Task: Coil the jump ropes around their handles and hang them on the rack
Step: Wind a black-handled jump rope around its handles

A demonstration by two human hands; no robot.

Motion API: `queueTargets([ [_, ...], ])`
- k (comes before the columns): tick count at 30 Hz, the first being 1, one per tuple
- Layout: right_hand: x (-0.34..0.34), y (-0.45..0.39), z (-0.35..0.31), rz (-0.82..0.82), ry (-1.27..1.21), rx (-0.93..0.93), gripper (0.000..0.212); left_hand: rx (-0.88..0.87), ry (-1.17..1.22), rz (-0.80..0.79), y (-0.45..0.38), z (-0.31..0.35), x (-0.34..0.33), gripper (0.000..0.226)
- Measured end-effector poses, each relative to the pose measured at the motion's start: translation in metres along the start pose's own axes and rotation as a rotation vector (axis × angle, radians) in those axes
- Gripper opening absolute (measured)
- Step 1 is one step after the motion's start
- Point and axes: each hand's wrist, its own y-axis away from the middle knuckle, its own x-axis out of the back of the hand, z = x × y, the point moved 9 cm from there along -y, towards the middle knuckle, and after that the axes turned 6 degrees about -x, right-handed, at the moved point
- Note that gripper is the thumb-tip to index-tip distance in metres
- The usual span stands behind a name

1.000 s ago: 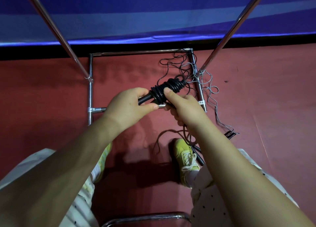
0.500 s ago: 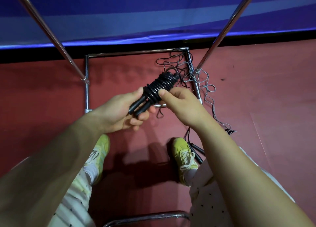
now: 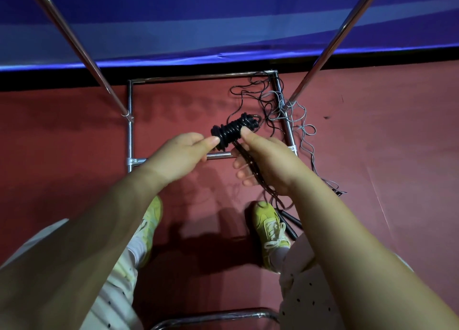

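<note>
Head view: the black jump rope (image 3: 233, 130) is nearly all coiled on its handles — left hand (image 3: 182, 155) pinches one end, right hand (image 3: 267, 163) grips the tail. Unhung; loose ropes (image 3: 285, 111) tangle at the rack (image 3: 129, 120) base.

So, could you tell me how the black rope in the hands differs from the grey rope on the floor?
The black rope is coiled tightly into a bundle, held up between the left hand and right hand; the grey rope lies in loose loops on the floor by the rack base. Both are thin cords.
</note>
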Motion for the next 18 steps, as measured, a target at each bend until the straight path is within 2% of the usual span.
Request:
queueTargets([
  [2,-0.007,0.0,0.006,-0.022,-0.019,-0.062,0.053,-0.016,-0.014,0.008,0.0,0.0,0.001,0.049],
  [6,-0.007,-0.004,0.007,0.033,-0.097,-0.069,0.04,-0.08,-0.114,0.039,0.003,0.01,0.004,0.02],
  [11,-0.007,-0.001,-0.009,0.07,-0.044,0.115,0.03,-0.111,-0.106,0.099,0.006,0.017,0.006,0.031],
  [15,-0.009,0.004,-0.018,0.046,-0.073,0.219,0.035,-0.112,-0.047,0.145,0.005,0.017,0.01,0.033],
  [17,-0.01,0.005,-0.023,0.022,-0.037,0.269,0.035,-0.087,0.002,0.076,0.004,0.017,0.003,0.034],
  [18,-0.011,0.007,-0.027,-0.001,-0.005,0.301,0.032,-0.059,0.081,-0.007,0.005,0.016,-0.004,0.035],
])
